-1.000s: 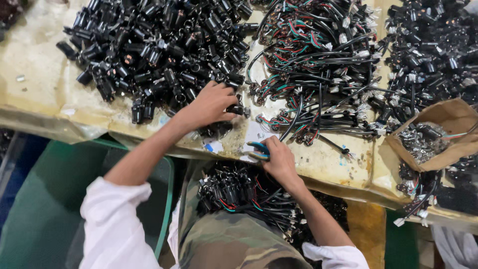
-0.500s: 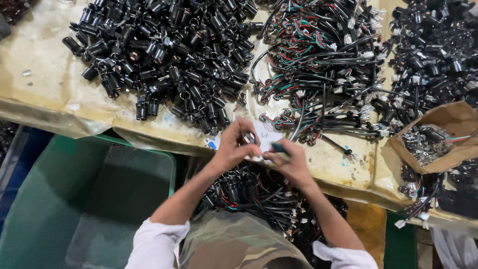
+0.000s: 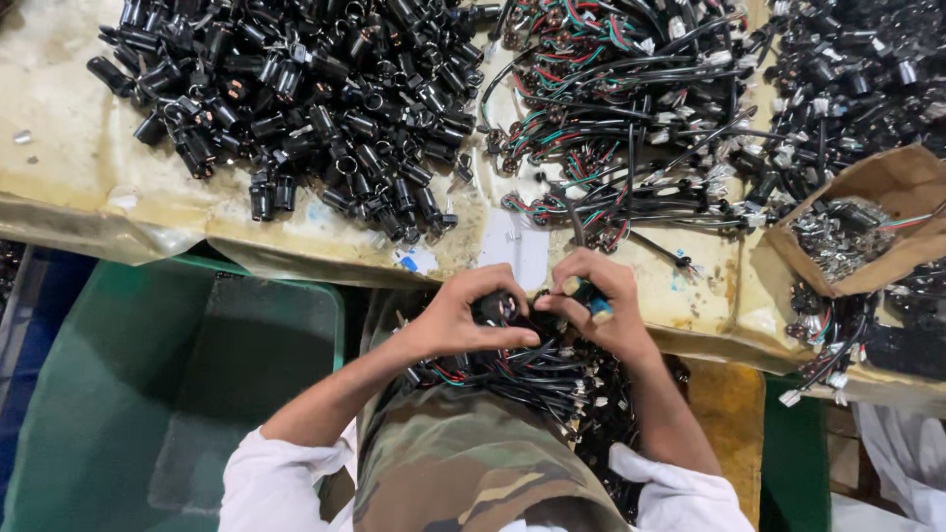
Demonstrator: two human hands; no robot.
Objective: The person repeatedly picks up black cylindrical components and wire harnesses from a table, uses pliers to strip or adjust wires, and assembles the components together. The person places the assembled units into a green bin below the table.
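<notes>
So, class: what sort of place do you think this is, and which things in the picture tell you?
Most likely a small electronics assembly workshop. The table holds a heap of small black cylindrical parts and a pile of coloured wire harnesses. The left hand and right hand hold a small black part over more wired pieces in the lap.

Stained yellowish worktable [image 3: 59, 148], green bin [image 3: 118, 394]

Ahead of your hands [image 3: 537, 315], a bare counter [image 3: 512, 246] strip gives passage; black cylinder pile [image 3: 296, 99] blocks front-left, wired bundles [image 3: 631, 108] front-right, green bin [image 3: 128, 394] left.
</notes>
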